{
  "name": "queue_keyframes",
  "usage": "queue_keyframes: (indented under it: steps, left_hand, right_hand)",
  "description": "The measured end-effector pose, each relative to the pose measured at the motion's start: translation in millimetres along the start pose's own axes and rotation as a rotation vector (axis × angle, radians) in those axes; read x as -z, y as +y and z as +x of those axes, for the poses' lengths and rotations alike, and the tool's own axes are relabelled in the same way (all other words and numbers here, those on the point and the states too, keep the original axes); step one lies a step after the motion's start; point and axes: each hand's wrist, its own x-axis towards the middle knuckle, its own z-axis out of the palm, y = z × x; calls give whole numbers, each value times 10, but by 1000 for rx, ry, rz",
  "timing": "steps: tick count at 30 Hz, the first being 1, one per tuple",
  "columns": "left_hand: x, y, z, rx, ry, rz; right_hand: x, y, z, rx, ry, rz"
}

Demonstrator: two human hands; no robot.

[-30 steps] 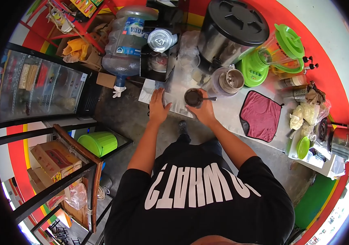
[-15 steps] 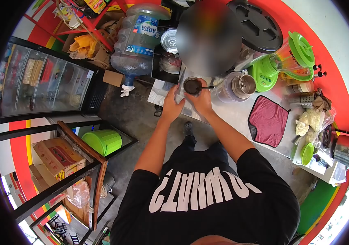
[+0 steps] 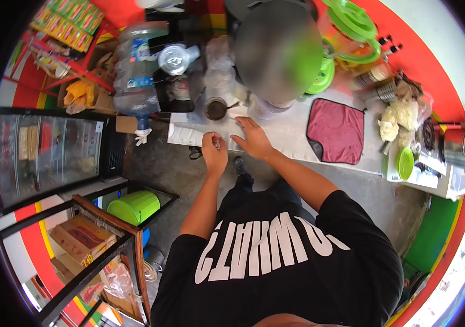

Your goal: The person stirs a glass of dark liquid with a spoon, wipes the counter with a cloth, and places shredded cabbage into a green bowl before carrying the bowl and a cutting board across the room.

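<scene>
A small cup with dark contents (image 3: 215, 110) stands on the metal counter, and a spoon handle (image 3: 236, 105) sticks out to its right. My left hand (image 3: 214, 151) is below the cup at the counter's front edge, apart from it. Its fingers are curled in, and I see nothing in them. To the right, my right hand (image 3: 255, 141) hovers over the counter edge with fingers apart and holds nothing. Behind the right hand is a clear plastic container (image 3: 265, 109), partly hidden by a blurred round patch.
A maroon cloth (image 3: 336, 131) lies on the counter (image 3: 292, 147) at right. A green blender (image 3: 352, 27) stands behind it. At left are an upturned water jug (image 3: 134, 95), a glass-door fridge (image 3: 47, 158) and a green bin (image 3: 134, 207). Plastic bags (image 3: 401, 117) sit far right.
Both hands have let go of the cup and drawn back toward me; it now stands on the counter. The camera view has shifted, so the counter items appear further left.
</scene>
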Motion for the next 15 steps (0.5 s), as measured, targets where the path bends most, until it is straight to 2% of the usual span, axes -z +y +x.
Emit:
queue_keyframes:
  steps: [1,2,6,8,9,11,12,14,15]
  left_hand:
    - [-59,72,-73,-98,-39,24]
    - [-145,157,-145,-108,-61,15]
    - [-523,664,-304,-383,-248,1]
    - [-752,910,-340,-483,-331,-11]
    - [-876,1022,-361,-484,-402,-3]
    - [-1113,1216,-414,-494,-497,-1]
    - [-1238,1291,-441,-483,-565,22]
    - [-1491,1383,-522,-479,-642,43]
    - [-1614,1383,-574,-468,-647,91]
  right_hand:
    - [116,76,-138,77,32,-12]
    - [251,155,-259,157,62,-26]
    - [916,637,-751,207,261,-188]
    - [1291,857,-944,-42,338,-289]
    - [1429,912,-986,-53,353,-293]
    - [1710,1061,-1086,-115,327,-606]
    - [1810,1151,-1119,-133,337,-608]
    - [1939,1336,-1097,-88,28,-699]
    - [1933,1482,-1075,-78,14,-719]
